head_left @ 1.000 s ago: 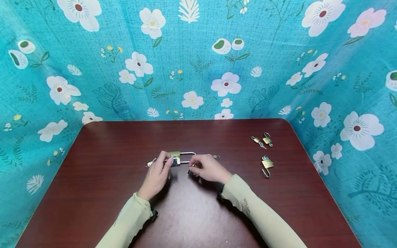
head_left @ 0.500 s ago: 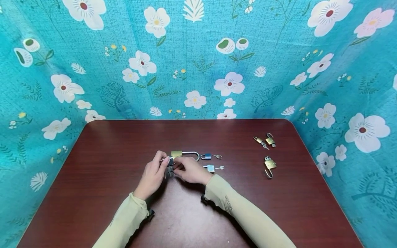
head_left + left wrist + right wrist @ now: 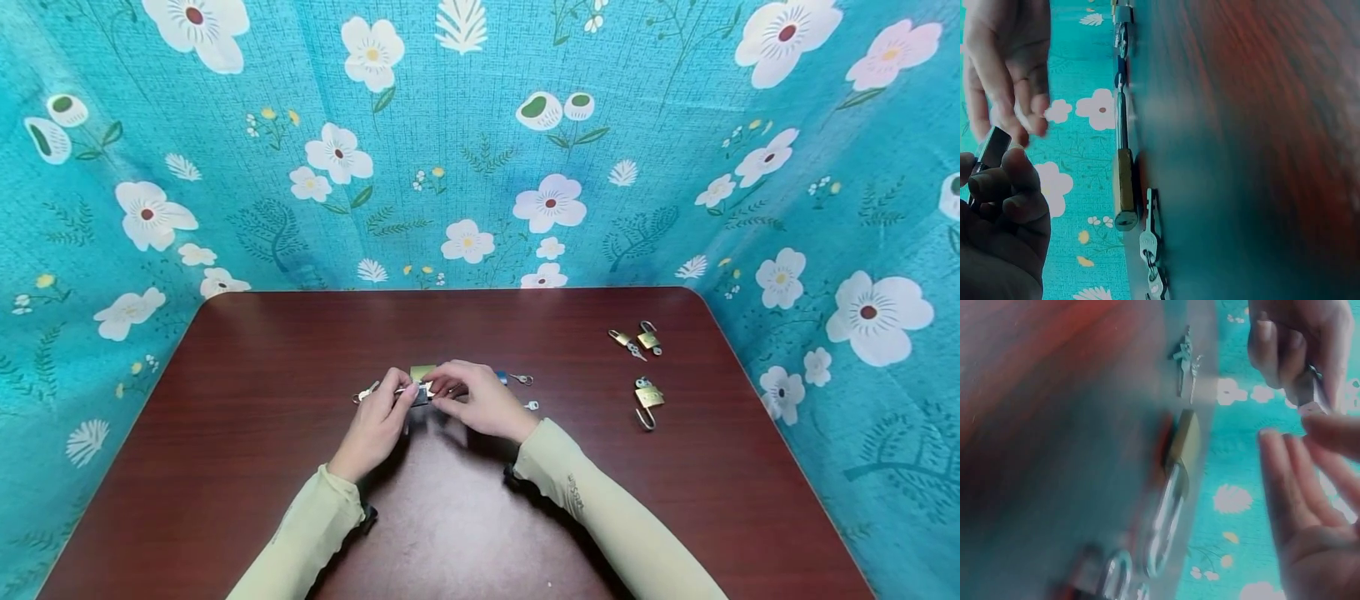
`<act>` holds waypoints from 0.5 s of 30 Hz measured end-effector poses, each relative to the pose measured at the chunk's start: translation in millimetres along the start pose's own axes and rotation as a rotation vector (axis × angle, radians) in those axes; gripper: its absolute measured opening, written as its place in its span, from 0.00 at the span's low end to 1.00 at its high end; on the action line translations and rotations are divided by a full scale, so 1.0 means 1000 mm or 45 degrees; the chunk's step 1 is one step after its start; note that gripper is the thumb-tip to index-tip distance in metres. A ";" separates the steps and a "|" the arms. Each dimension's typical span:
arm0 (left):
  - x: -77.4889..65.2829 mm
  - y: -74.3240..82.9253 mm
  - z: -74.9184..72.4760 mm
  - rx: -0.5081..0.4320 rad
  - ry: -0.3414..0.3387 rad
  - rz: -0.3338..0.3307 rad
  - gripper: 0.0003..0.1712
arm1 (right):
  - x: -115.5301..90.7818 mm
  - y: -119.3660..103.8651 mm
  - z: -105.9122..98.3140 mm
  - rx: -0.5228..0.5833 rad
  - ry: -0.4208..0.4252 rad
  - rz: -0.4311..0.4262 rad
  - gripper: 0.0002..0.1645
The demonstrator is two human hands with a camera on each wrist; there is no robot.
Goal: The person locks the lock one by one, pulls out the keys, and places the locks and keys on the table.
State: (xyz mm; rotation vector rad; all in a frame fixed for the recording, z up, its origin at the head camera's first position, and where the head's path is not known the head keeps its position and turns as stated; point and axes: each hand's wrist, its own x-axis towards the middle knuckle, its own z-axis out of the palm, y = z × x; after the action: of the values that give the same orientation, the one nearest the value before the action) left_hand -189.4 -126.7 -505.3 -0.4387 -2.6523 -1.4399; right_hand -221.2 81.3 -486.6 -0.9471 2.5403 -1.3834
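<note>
My left hand (image 3: 377, 421) grips a small dark padlock (image 3: 996, 147) with a silvery end, held off the table between thumb and curled fingers. From the other side my right hand (image 3: 483, 402) comes up to the padlock's end, its fingers fairly straight and blurred in the left wrist view. In the right wrist view its thumb (image 3: 1335, 432) lies at that end, and I see nothing else held there. Behind the hands a large brass padlock (image 3: 1124, 187) with a long shackle lies on the table. Keys (image 3: 365, 392) on a ring lie left of it.
Partly behind my right hand sits a blue padlock (image 3: 502, 377), with a ringed key (image 3: 522, 379) beside it and another key (image 3: 532, 406) nearer. Farther right on the brown table (image 3: 262, 350) lie a small brass padlock (image 3: 621, 337) and two open ones (image 3: 648, 340). A flowered curtain surrounds the table.
My right hand, which held keys a second ago, went left to the small padlock, where keys hung below half a second ago. Now its fingers are spread at the padlock's end. My left hand stays about put.
</note>
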 end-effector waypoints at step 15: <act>0.004 0.013 0.006 -0.191 -0.138 -0.046 0.10 | -0.010 -0.004 -0.004 -0.258 0.236 -0.307 0.19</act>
State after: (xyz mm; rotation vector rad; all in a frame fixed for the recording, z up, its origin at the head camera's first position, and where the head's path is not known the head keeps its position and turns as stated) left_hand -189.3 -114.6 -497.0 -0.4979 -2.6577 -1.6793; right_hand -212.8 87.6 -483.2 -1.2514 2.8255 -1.3467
